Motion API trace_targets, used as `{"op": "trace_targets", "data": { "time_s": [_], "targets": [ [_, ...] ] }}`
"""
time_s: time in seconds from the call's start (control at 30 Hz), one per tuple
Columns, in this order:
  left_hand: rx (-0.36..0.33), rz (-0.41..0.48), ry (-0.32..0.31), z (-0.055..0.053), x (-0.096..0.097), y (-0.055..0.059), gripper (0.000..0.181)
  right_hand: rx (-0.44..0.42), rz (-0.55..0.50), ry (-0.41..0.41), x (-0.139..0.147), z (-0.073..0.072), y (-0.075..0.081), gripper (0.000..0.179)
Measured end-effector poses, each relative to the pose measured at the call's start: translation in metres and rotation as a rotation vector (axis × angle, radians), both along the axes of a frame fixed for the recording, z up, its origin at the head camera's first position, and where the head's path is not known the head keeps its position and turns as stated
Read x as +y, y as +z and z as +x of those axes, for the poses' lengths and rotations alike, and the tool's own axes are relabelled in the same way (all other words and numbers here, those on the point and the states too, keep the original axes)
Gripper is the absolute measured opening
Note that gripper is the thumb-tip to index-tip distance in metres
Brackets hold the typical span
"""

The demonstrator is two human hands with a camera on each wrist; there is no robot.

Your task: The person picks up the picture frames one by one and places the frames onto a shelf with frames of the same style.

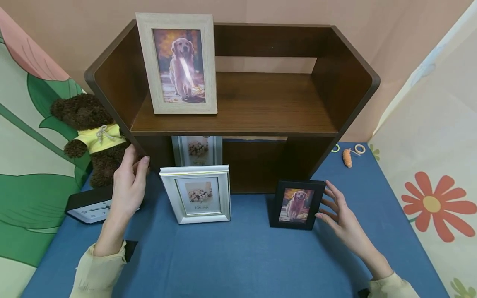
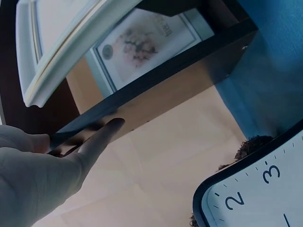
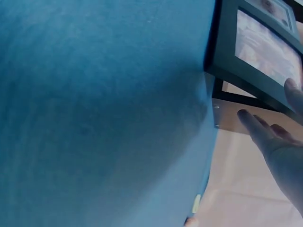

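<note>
At the lower left of a dark brown wooden shelf [image 1: 238,120], my left hand [image 1: 128,182] grips the front edge of the side panel [image 2: 156,85]. Thumb and fingers lie on either side of that edge. My right hand [image 1: 344,223] is at the right side of a small black picture frame [image 1: 275,207] with a dog photo, which stands tilted back on the blue cloth. Its fingers are spread and only loosely bent, with the thumb by the frame's edge; firm contact cannot be made out. Between the hands stands a silver-white picture frame [image 1: 227,194] with a flower picture.
A large whitish frame [image 1: 179,108] with a dog photo leans on the upper shelf. Another flower-picture frame [image 1: 197,150] stands in the lower compartment. Left are a brown teddy bear [image 1: 83,111] in yellow and a black-edged clock [image 1: 89,200]. A small orange object [image 1: 347,158] lies behind right.
</note>
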State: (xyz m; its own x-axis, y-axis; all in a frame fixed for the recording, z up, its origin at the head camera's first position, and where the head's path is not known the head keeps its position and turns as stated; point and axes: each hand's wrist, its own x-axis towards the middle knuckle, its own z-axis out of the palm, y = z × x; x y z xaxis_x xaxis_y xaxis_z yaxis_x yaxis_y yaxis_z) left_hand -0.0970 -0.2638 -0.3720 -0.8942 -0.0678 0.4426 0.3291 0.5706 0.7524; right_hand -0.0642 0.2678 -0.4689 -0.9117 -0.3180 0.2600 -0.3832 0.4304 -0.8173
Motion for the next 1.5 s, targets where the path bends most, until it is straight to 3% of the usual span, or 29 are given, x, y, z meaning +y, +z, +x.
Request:
{"op": "trace_targets", "data": {
  "time_s": [0.37,0.77,1.07,1.5],
  "targets": [
    [0.038,0.031,0.000,-0.004,0.006,0.002,0.050,-0.003,-0.047,0.044,0.000,-0.006,-0.016,0.107],
    [0.012,0.025,0.051,-0.004,0.008,0.007,0.057,0.056,-0.001,0.024,-0.009,-0.006,-0.011,0.115],
    [0.063,-0.004,0.059,-0.005,0.008,0.002,0.048,0.033,-0.172,0.113,-0.006,-0.011,-0.018,0.103],
    [0.098,-0.068,0.114,-0.007,0.012,-0.002,0.046,-0.077,-0.361,0.145,0.002,-0.013,-0.021,0.100]
  ]
}}
